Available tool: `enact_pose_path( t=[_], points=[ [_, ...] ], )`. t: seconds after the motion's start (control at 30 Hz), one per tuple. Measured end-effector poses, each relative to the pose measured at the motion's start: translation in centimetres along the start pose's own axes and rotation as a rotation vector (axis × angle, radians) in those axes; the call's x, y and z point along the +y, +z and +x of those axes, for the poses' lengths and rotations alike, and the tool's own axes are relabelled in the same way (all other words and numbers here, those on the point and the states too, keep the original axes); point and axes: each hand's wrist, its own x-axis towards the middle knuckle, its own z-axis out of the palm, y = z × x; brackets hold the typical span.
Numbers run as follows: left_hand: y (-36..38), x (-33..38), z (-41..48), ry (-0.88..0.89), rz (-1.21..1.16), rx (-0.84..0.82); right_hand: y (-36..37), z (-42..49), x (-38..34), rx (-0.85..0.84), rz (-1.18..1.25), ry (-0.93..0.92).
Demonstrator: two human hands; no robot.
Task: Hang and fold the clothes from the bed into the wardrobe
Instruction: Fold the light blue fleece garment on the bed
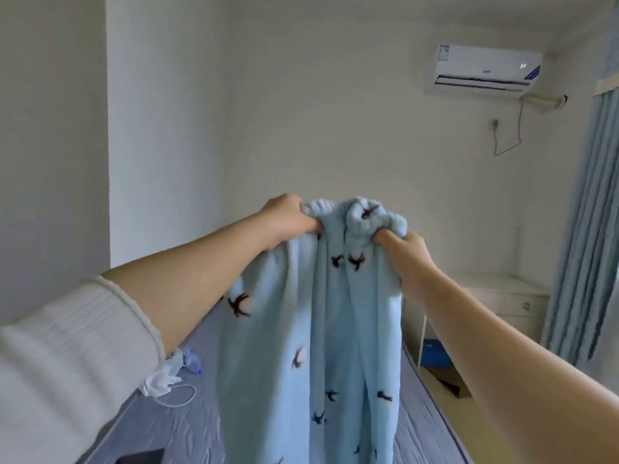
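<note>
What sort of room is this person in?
Most likely a bedroom: a bed covered in blue-grey lies under the held-up blue garment, a white bedside cabinet stands beside a curtain, and an air conditioner is mounted high on the wall.

Light-blue fleece garment (311, 329) (dark bird print) hangs over bed (187, 426).

L hand (290, 218) + R hand (403, 246) grip bunched top edge of light-blue fleece garment (311, 329), hanging above bed (187, 426); AC unit (485, 70) on wall
</note>
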Motion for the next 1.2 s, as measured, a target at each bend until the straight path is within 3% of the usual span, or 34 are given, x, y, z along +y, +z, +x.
enact_pose_path(
  t=[0.13,0.27,0.4,0.6,0.7,0.8,0.93,1.03,1.2],
  points=[
    [4.8,-3.4,-3.0,-0.078,0.071,-0.222,-0.6,-2.9,6.2,-0.003,0.038,0.259],
    [8.1,-7.7,-6.5,-0.145,0.100,-0.404,-1.3,-5.7,10.8,-0.017,0.006,0.400],
    [10.6,-11.8,-10.1,-0.217,0.278,-0.628,-2.1,-9.1,15.7,-0.018,-0.006,0.529],
    [14.3,-16.8,-15.5,-0.436,0.515,-0.985,-2.7,-14.2,22.6,-0.025,-0.019,0.774],
    [15.4,-19.3,-18.4,-0.586,0.434,-1.048,-4.1,-16.7,25.4,0.011,-0.029,0.864],
    [16.2,-21.7,-21.3,-0.834,0.034,-0.981,-5.4,-18.8,27.8,0.008,-0.048,0.961],
    [17.4,-22.9,-23.6,-1.098,-0.615,-0.638,-6.5,-19.9,28.3,-0.081,-0.036,1.095],
    [18.9,-22.7,-24.3,-1.204,-0.810,-0.473,-6.6,-19.7,28.4,-0.092,-0.069,1.090],
    [19.9,-21.7,-22.9,-1.334,-1.015,-0.263,-5.6,-18.8,28.9,0.161,-0.173,0.821]
  ],
)
